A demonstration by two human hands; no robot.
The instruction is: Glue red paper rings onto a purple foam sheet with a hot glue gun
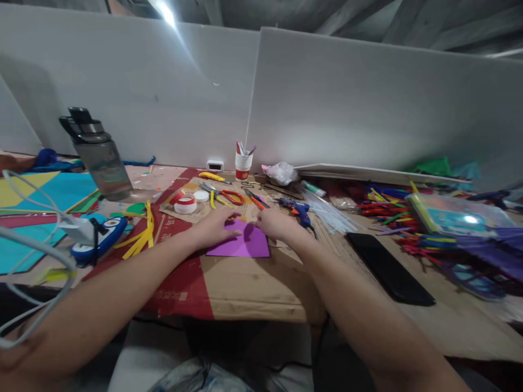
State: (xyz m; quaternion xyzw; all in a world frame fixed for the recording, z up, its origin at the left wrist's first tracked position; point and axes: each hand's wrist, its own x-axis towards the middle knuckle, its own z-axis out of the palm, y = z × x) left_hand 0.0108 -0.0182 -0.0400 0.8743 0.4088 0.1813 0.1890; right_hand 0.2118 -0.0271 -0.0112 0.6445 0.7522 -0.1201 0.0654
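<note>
1. One purple sheet (241, 243) lies flat on the cardboard (253, 291) that covers the worktop, straight ahead of me. Its slightly longer side runs left to right.
2. My left hand (216, 226) rests on the sheet's far left corner. Its fingers (233, 233) are laid out straight and side by side, pressing down and gripping nothing.
3. My right hand (275, 223) sits at the far right corner. Its fingers are bent toward the edge, and I cannot tell whether they pinch the paper or only touch it.
4. Both hands are equally near. Most of the sheet lies on my side of the fingertips, between my forearms.
5. Just beyond the hands lie one pair of red-handled scissors (229, 196), two tape rolls (185, 204) and one blue glue gun (301, 210).
6. Well off to the right lies one black phone (388, 268). To the left stands one water bottle (100, 158).
</note>
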